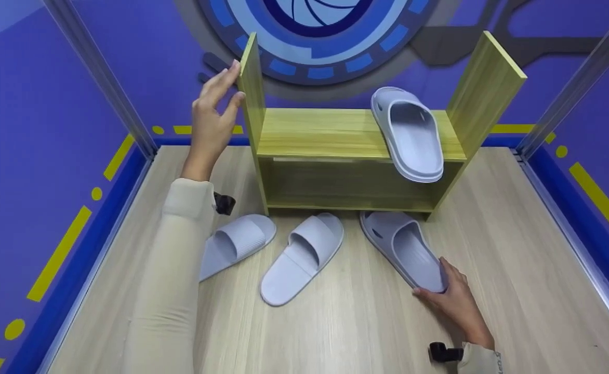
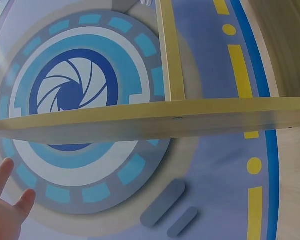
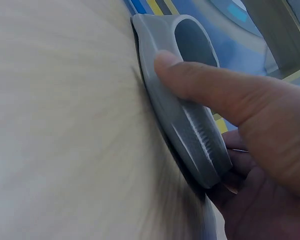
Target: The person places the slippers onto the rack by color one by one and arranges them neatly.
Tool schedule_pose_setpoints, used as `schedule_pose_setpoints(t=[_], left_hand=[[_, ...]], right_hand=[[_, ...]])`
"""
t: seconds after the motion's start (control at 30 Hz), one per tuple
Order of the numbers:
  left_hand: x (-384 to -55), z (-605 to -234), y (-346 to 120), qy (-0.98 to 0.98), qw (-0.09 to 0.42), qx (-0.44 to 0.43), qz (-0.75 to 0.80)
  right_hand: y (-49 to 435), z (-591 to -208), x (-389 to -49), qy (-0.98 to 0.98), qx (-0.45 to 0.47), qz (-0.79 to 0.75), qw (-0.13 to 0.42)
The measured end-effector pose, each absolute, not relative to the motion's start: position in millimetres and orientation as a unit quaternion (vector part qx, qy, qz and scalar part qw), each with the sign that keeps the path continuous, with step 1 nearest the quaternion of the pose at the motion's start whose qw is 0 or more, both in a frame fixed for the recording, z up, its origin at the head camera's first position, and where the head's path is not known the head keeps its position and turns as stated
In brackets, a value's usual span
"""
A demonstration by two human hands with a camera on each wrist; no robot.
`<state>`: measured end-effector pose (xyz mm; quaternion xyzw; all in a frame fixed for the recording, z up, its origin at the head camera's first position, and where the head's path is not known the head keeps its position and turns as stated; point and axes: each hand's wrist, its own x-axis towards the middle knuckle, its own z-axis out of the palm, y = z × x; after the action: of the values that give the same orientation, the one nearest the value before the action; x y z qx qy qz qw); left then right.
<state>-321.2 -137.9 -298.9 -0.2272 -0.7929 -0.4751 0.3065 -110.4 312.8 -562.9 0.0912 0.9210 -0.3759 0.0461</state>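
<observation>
Right hand grasps the heel of the lower clog; left hand steadies the rack.
Right hand (image 1: 458, 304): thumb and fingers pinch the lower clog (image 1: 408, 253), toe to 11 o'clock, on worktop (image 1: 356, 332) in front of rack (image 1: 320, 135); can't tell if its heel is raised. Left hand (image 1: 213, 117), at 10 o'clock, fingers loosely extended, touching the side panel. Upper clog (image 1: 413, 135) at 12 o'clock, heel overhanging shelf; two slides (image 1: 304, 259) at 9. Step looks like pickup; next move likely calls for a firm pinch, then lifting toward 12.
</observation>
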Motion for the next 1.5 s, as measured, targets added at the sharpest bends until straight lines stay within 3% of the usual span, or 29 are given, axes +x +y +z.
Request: schedule_pose_setpoints(t=[0.17, 0.43, 0.83, 1.07, 1.5], left_hand=[[-321.6, -295.4, -136.1, -0.789, 0.300, -0.217, -0.491], [-325.4, -296.0, -133.5, -0.763, 0.339, -0.219, -0.504], [-324.3, -297.6, -128.9, -0.753, 0.341, -0.213, -0.520], [-306.6, -286.0, -122.1, -0.755, 0.327, -0.206, -0.529], [-328.1, -300.4, -129.5, -0.746, 0.333, -0.212, -0.536]], right_hand=[[312.0, -561.8, -110.4, 0.920, 0.109, -0.372, 0.055], [310.9, -560.1, -106.5, 0.914, 0.128, -0.379, 0.068], [313.2, -562.3, -100.3, 0.915, 0.130, -0.379, 0.038], [317.7, -562.0, -94.5, 0.913, 0.126, -0.386, 0.040], [325.1, -557.9, -83.6, 0.910, 0.108, -0.399, 0.043]])
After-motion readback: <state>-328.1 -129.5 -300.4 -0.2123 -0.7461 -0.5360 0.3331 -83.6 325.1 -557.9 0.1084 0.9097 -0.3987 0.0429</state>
